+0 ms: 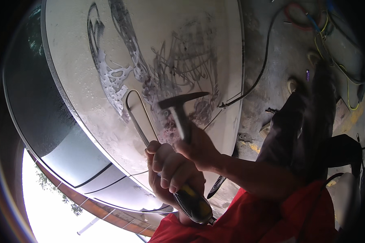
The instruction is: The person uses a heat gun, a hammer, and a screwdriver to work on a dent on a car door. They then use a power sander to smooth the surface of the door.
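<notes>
My left hand is closed around a tool with a black and yellow handle. A thin metal rod, bent back in a narrow loop, rises from the same fist; whether it is joined to the handle is hidden by my fingers. Just right of it, my right hand grips a hammer by its shaft, with the long, narrow dark head uppermost. Both hands are close together over a pale car panel. Grey-black smears and bare, speckled patches mark the panel.
Dark window glass borders the panel at left. At right, a black hose runs across the stained floor, beside tangled coloured cables and a small purple object. Dark-trousered legs extend on that side.
</notes>
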{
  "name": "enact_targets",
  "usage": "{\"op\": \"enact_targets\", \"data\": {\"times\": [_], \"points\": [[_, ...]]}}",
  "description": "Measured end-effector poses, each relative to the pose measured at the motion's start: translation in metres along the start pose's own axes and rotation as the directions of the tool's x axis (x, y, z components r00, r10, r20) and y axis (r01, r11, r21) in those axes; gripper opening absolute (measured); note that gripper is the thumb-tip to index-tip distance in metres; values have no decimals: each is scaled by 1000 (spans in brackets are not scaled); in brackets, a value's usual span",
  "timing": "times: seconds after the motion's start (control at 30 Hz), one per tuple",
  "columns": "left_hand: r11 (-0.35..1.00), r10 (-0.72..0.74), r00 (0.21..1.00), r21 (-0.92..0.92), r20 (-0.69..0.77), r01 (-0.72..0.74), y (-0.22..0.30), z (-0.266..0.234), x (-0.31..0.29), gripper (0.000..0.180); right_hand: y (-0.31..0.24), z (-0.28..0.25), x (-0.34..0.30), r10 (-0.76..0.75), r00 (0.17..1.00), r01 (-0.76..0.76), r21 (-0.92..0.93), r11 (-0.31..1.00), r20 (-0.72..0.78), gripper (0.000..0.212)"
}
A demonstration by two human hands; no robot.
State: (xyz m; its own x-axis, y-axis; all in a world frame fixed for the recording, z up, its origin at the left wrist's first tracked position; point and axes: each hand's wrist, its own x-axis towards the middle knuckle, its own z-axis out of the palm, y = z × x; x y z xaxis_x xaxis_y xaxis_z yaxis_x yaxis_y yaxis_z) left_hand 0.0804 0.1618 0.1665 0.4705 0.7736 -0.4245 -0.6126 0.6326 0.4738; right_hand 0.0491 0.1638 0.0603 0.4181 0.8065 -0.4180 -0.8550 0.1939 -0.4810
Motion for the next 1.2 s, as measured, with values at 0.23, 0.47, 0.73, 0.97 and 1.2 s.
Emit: {"op": "enact_targets", "data": {"times": [0.23, 0.47, 0.73, 0.97, 1.2], "points": [[996, -82, 990, -28, -118, 80, 25, 4, -39, 31, -3, -18, -27, 213, 956, -208, -47, 977, 200, 25], [930, 38, 978, 366, -207, 42, 31, -31, -97, 39, -66, -57, -48, 302, 953, -303, 58, 951, 26, 16], [222, 18, 997, 972, 76, -78, -49, -161, -73, 36, -182, -147, 19, -165, 927, 102, -196, 975, -337, 15], [-150, -132, 936, 926, 327, -345, -184, -335, 82, 31, -197, -289, 71, -496, 822, 336, -466, 818, -279, 15], [-318, -418, 852, 827, 317, -464, -251, -472, 196, 35, -127, -375, 121, -541, 839, 463, -443, 768, -61, 37]]}}
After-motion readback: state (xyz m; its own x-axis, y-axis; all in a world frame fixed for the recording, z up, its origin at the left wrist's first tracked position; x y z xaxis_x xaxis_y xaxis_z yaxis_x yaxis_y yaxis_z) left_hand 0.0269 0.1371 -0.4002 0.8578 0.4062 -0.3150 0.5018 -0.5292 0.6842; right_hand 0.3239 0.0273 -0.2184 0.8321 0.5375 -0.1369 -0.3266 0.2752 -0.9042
